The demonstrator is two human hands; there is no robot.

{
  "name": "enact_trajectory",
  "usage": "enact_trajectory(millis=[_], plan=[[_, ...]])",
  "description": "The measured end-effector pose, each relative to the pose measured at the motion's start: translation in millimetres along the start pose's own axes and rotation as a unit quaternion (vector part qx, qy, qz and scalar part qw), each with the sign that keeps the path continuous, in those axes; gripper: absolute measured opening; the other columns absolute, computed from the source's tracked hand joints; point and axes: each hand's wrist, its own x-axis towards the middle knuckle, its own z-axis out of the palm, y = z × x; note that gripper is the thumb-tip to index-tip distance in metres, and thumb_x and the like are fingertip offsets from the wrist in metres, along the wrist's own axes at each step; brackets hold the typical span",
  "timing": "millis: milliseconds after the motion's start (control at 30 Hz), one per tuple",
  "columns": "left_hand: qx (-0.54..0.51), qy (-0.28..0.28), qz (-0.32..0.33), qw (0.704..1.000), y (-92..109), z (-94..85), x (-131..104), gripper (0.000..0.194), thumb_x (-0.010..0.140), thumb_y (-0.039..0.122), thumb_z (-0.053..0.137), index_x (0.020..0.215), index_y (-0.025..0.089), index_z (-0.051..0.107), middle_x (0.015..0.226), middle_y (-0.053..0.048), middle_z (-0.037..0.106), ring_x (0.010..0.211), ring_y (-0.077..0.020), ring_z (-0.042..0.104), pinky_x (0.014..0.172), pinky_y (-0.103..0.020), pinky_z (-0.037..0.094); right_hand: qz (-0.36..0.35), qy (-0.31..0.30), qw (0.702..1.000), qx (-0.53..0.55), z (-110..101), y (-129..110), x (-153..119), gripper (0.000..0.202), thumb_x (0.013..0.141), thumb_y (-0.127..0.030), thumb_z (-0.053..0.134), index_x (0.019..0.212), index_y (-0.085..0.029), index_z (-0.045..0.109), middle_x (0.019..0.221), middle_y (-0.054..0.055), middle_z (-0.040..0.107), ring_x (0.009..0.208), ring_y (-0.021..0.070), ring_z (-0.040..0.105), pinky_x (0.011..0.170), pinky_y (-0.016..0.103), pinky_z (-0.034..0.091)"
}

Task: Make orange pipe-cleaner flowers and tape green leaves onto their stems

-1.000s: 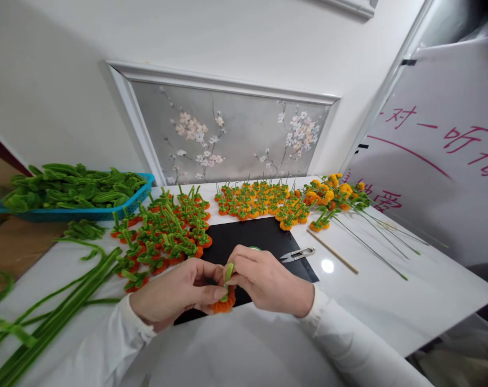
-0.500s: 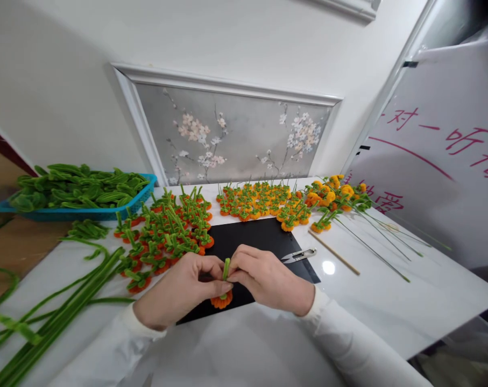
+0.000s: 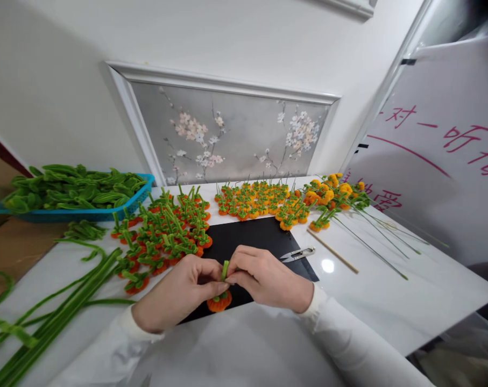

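An orange pipe-cleaner flower with a green top hangs head down between my hands, over the near part of a black mat. My left hand pinches it just above the orange petals, thumb on top. From the right, my right hand closes its thumb and fingertips on the green stem. The fingertips of both hands nearly meet there. Silver thread snips lie on the mat's right edge, beyond my right hand.
Many orange flowers stand left of the mat, yellow-orange ones behind it. A blue basket of green leaves sits back left, green pipe cleaners front left. A thin wooden stick and stemmed flowers lie right.
The orange flower has tilted slightly, its head now a little further left and more exposed below my left thumb. Both hands keep their hold. The whole view has shifted slightly.
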Motion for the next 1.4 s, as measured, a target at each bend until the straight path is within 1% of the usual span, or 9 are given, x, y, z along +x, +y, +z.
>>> enact_trajectory(millis=[333, 433, 533, 667, 867, 1000, 1133, 1200, 1400], plan=[[-0.009, -0.012, 0.020, 1.000, 2.1, -1.9, 1.9, 0.031, 0.075, 0.027, 0.055, 0.051, 0.019, 0.038, 0.054, 0.006, 0.036, 0.052, -0.0096, 0.034, 0.051, -0.022, 0.028, 0.000, -0.001, 1.000, 0.014, -0.2, 2.0, 1.4, 0.012, 0.087, -0.008, 0.048, 0.081, -0.017, 0.054, 0.083, 0.002, 0.055, 0.074, 0.0118, 0.055, 0.068, 0.022, 0.044], [-0.068, -0.046, 0.012, 0.997, 2.1, -5.0, 0.8, 0.028, 0.077, 0.030, 0.058, 0.054, 0.018, 0.046, 0.056, 0.006, 0.043, 0.055, -0.0106, 0.041, 0.055, -0.023, 0.033, -0.002, 0.012, 0.999, 0.034, -1.3, -0.5, 1.1, 0.012, 0.086, -0.007, 0.048, 0.080, -0.017, 0.053, 0.082, 0.002, 0.055, 0.073, 0.0109, 0.054, 0.067, 0.021, 0.043], [-0.155, -0.086, -0.006, 0.984, -1.0, -6.8, -0.6, 0.024, 0.076, 0.033, 0.062, 0.060, 0.016, 0.057, 0.063, 0.002, 0.055, 0.063, -0.0127, 0.051, 0.062, -0.024, 0.037, 0.014, 0.026, 0.997, 0.072, -3.8, -4.6, 0.7, 0.011, 0.084, -0.009, 0.052, 0.091, -0.017, 0.054, 0.076, -0.002, 0.055, 0.067, 0.0092, 0.051, 0.062, 0.019, 0.042], [-0.233, -0.122, 0.006, 0.965, -7.2, -3.8, -1.8, 0.025, 0.069, 0.039, 0.069, 0.067, 0.014, 0.067, 0.067, 0.001, 0.058, 0.060, -0.0111, 0.047, 0.060, -0.024, 0.036, 0.021, -0.005, 0.989, 0.144, -10.5, -9.7, 0.4, 0.034, 0.084, -0.013, 0.056, 0.117, -0.018, 0.049, 0.074, -0.003, 0.057, 0.059, 0.0073, 0.050, 0.056, 0.017, 0.041], [-0.274, -0.136, -0.016, 0.952, -9.4, 3.7, -1.2, 0.032, 0.064, 0.043, 0.075, 0.072, 0.013, 0.069, 0.066, 0.001, 0.056, 0.059, -0.0100, 0.044, 0.057, -0.023, 0.035, -0.061, -0.022, 0.992, 0.109, -15.5, -6.2, -1.3, 0.015, 0.088, -0.014, 0.052, 0.094, -0.019, 0.065, 0.086, 0.002, 0.060, 0.078, 0.0100, 0.057, 0.072, 0.020, 0.047], [-0.256, -0.071, -0.055, 0.963, -3.3, 3.5, -0.5, 0.038, 0.075, 0.051, 0.061, 0.072, 0.013, 0.064, 0.070, -0.002, 0.059, 0.065, -0.0143, 0.053, 0.061, -0.026, 0.042, -0.048, -0.005, 0.998, 0.035, -12.8, 0.8, -2.5, 0.017, 0.090, -0.012, 0.047, 0.091, -0.019, 0.063, 0.089, 0.002, 0.059, 0.081, 0.0108, 0.057, 0.075, 0.021, 0.046], [-0.165, 0.068, 0.036, 0.983, 5.8, 7.7, 0.2, 0.021, 0.077, 0.037, 0.062, 0.087, 0.020, 0.056, 0.090, -0.003, 0.061, 0.087, -0.0191, 0.057, 0.073, -0.028, 0.046, -0.019, 0.028, 0.999, -0.014, -11.9, 3.3, -1.8, 0.017, 0.089, -0.010, 0.044, 0.091, -0.019, 0.058, 0.096, 0.003, 0.056, 0.083, 0.0111, 0.056, 0.073, 0.021, 0.046], [-0.092, 0.121, 0.054, 0.987, 8.6, 13.0, -0.2, 0.024, 0.074, 0.029, 0.065, 0.093, 0.022, 0.052, 0.095, -0.003, 0.060, 0.092, -0.0196, 0.057, 0.073, -0.027, 0.046, -0.005, 0.041, 0.999, -0.028, -11.2, 2.9, -1.4, 0.016, 0.088, -0.009, 0.044, 0.092, -0.019, 0.056, 0.099, 0.004, 0.055, 0.083, 0.0117, 0.056, 0.072, 0.022, 0.046], [0.097, 0.197, 0.047, 0.975, 13.6, 21.2, -3.7, 0.012, 0.078, 0.022, 0.057, 0.089, 0.025, 0.054, 0.083, 0.002, 0.065, 0.074, -0.0165, 0.060, 0.066, -0.026, 0.043, -0.003, 0.048, 0.997, -0.062, -3.6, 1.8, -1.7, 0.010, 0.089, -0.013, 0.043, 0.091, -0.017, 0.052, 0.088, 0.004, 0.057, 0.076, 0.0134, 0.055, 0.068, 0.024, 0.044]])
